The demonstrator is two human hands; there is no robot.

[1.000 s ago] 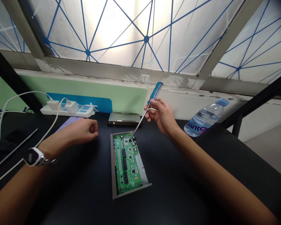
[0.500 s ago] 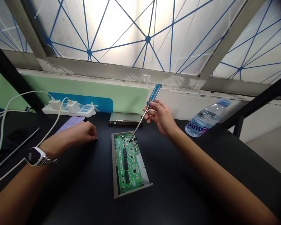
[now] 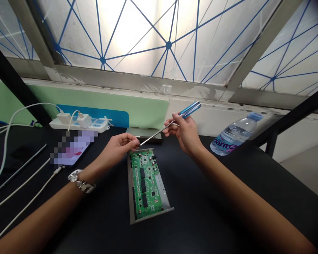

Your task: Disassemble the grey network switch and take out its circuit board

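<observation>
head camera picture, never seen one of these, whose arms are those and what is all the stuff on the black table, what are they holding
There is no machine here: one camera sits on a person's head and looks down at their own two bare arms. The right hand holds a blue-handled screwdriver, and the left hand pinches its metal tip. Below them, on the black table, lies a green circuit board in an open grey metal case. Around it are a water bottle on its side, a phone, a white power strip and white cables.
</observation>
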